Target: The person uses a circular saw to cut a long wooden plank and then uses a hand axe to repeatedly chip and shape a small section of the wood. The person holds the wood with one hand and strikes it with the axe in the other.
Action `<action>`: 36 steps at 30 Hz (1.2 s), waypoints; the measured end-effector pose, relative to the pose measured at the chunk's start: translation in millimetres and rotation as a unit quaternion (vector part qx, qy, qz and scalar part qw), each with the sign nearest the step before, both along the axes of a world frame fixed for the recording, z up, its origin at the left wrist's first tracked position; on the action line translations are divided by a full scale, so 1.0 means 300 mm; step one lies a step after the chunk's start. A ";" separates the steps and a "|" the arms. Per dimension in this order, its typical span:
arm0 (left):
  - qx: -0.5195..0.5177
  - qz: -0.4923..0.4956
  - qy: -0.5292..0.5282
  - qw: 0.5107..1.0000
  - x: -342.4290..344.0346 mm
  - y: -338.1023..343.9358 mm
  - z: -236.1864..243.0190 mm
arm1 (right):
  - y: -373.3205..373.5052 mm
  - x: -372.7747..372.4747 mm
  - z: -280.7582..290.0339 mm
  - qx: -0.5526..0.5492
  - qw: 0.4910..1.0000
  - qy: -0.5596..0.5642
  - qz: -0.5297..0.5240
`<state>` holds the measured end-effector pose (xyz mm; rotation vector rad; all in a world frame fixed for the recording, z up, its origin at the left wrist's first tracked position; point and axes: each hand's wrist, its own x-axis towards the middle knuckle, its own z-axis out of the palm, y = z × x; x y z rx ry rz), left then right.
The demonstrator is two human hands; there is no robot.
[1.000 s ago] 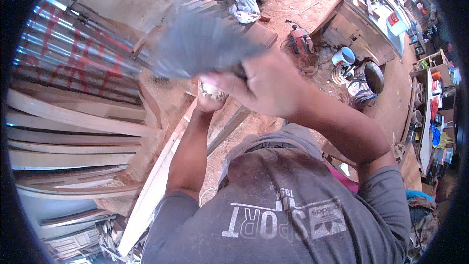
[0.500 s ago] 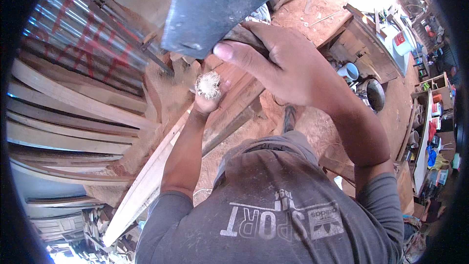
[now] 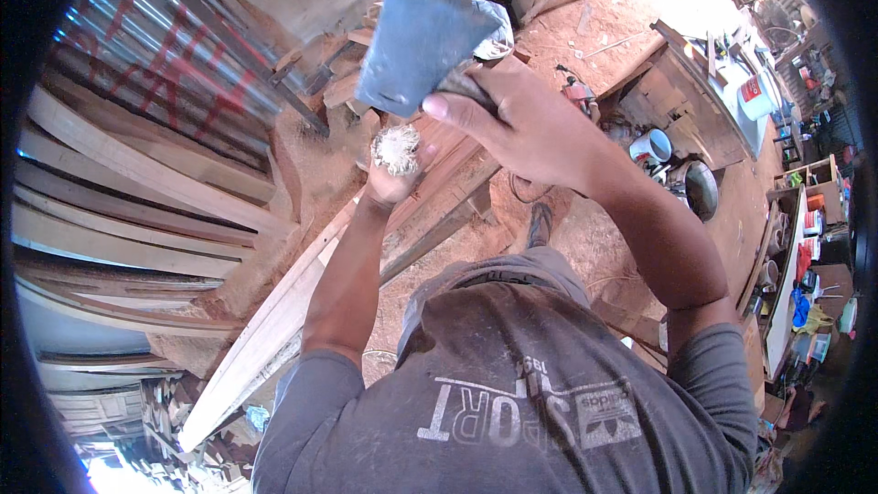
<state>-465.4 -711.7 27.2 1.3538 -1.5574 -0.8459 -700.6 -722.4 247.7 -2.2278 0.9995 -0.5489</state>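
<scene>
My right hand (image 3: 521, 123) grips the wooden handle (image 3: 464, 89) of a tool with a broad, dark metal blade (image 3: 416, 50). This blade hangs raised above and beyond my left hand, slightly blurred. My left hand (image 3: 393, 186) is closed round an upright wooden handle (image 3: 396, 150) with a round, frayed and splayed top, like a struck chisel's; its lower end is hidden beneath the hand. Below that hand lies a reddish timber beam (image 3: 448, 190), running diagonally. Alongside it, a long pale plank (image 3: 265, 348) reaches toward the lower left.
Curved boards (image 3: 137, 192) stack along the left, beside corrugated metal sheeting (image 3: 155, 55). Sawdust (image 3: 448, 270) covers the ground. At right stand a workbench (image 3: 686, 101) with a white bucket (image 3: 754, 98) on it, another bucket (image 3: 651, 144) beside it, and cluttered shelves (image 3: 786, 284).
My right hand has brought the broad-bladed tool down, away from the camera and closer to the frayed handle top. My left hand stays almost in place.
</scene>
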 end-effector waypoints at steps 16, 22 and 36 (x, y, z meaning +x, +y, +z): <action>0.075 -0.007 0.208 0.975 0.006 0.036 0.018 | -0.034 0.036 -0.105 -0.005 0.999 0.018 0.030; -0.019 -0.032 0.122 0.992 0.106 0.102 -0.063 | 0.048 0.130 0.111 0.027 0.993 -0.090 0.067; -0.156 0.155 0.078 0.972 -0.043 -0.035 0.012 | -0.012 0.016 -0.296 0.144 0.989 -0.032 -0.019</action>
